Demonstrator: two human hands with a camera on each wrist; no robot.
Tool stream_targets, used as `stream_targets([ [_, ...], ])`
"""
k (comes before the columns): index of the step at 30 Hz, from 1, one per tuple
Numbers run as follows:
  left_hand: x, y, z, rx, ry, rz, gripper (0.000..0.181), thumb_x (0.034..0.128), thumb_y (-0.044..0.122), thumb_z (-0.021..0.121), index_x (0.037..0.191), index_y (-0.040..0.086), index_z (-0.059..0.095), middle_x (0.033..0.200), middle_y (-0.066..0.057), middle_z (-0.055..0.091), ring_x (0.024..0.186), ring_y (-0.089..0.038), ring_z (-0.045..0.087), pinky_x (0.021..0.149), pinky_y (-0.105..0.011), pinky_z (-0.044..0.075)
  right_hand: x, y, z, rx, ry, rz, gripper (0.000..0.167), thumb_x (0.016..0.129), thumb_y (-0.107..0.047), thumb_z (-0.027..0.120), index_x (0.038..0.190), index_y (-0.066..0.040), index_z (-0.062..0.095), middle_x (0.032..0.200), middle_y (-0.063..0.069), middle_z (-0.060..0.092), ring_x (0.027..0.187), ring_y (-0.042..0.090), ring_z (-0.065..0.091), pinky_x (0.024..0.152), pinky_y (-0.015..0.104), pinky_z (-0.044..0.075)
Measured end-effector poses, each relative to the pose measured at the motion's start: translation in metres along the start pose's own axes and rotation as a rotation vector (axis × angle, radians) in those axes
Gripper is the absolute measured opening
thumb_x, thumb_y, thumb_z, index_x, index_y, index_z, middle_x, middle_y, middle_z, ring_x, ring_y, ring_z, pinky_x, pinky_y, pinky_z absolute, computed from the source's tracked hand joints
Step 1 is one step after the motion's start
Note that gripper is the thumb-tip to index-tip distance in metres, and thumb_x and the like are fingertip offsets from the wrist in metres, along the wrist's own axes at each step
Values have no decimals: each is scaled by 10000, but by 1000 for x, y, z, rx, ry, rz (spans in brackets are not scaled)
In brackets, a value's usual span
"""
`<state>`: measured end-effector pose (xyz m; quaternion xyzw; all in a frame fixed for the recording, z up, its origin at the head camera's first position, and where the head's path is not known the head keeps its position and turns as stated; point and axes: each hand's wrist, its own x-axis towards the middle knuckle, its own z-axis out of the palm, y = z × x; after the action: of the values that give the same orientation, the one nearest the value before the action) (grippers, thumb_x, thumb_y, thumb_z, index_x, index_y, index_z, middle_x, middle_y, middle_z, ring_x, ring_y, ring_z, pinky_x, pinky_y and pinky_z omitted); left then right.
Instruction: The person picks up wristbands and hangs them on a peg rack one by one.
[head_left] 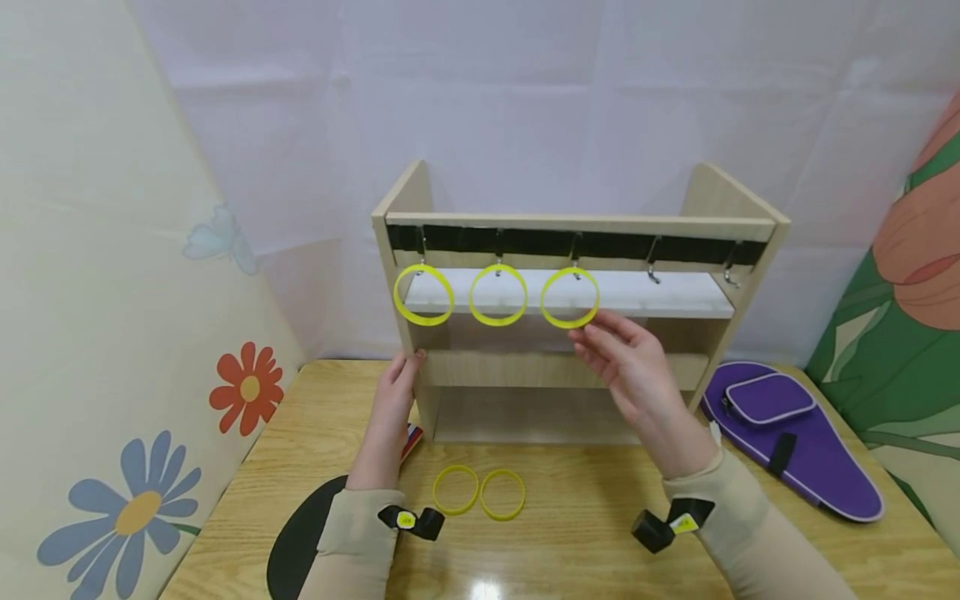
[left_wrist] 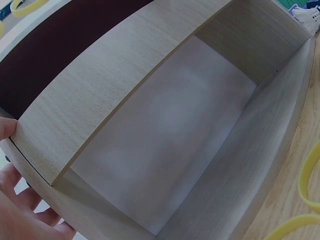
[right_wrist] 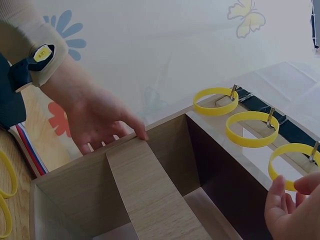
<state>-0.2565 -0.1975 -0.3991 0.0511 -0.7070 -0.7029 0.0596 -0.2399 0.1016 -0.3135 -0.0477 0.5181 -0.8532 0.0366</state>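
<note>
Backdrop, head view: we see pale cloth behind a wooden bench (head_left: 570, 542), with a shelf unit (head_left: 525, 371) standing toward its far edge.
Hooks, head view: first ring (head_left: 424, 322) and second ring (head_left: 498, 322) hang side by side; third ring (head_left: 566, 324) appears looped over the next hook, two more hooks (head_left: 654, 271) beyond it to the right.
Right hand (head_left: 637, 375), head view: fingers pinch the third ring's lower right rim, so its hook lies up and left of them.
Loose rings (head_left: 453, 513), head view: two lie flat before the unit, toward the near edge, closer to the left hand (head_left: 397, 392); round, no long axis.
Left wrist view: we find the left fingers wrapped round the unit's side panel.
Right wrist view: thumb and fingers meet at the third ring's edge.
</note>
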Motion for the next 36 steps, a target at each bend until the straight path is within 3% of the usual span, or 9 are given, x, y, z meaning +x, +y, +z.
stream_targets([
  [9,0,-1,-1,7,-3,1,522,1029,364,452,1528,226,385,1549,-91,396,1450,-275,304,1211,-554,190,0,0,-2,-8,10,4,233,980,20,530,1185,-70,594,974,-5,708,884,87,688,838,206,562],
  [18,0,-1,-2,13,-4,-2,525,1029,372,446,1532,239,377,1555,-81,388,1449,-279,303,1207,-564,195,0,1,-6,-13,25,31,354,981,19,527,1334,4,505,956,-11,711,889,87,684,849,200,556],
  [27,0,-1,-1,6,-3,2,520,1027,363,450,1526,228,388,1537,-93,405,1434,-282,317,1205,-563,200,-3,24,-13,-13,-11,61,215,981,54,498,1077,-101,613,925,-10,705,862,96,696,810,208,568],
  [31,0,-1,-1,7,-4,-1,520,1027,363,449,1527,232,386,1538,-86,403,1432,-274,316,1208,-558,198,-5,39,-15,-68,-40,70,215,987,53,488,1176,-10,569,903,-20,703,842,84,694,786,205,570],
  [36,-2,1,-1,-3,-7,-3,512,1031,353,443,1526,233,387,1550,-86,391,1447,-272,298,1214,-557,178,-9,57,-15,-150,-56,108,386,986,36,505,1350,136,426,920,-23,692,842,72,686,782,200,568],
])
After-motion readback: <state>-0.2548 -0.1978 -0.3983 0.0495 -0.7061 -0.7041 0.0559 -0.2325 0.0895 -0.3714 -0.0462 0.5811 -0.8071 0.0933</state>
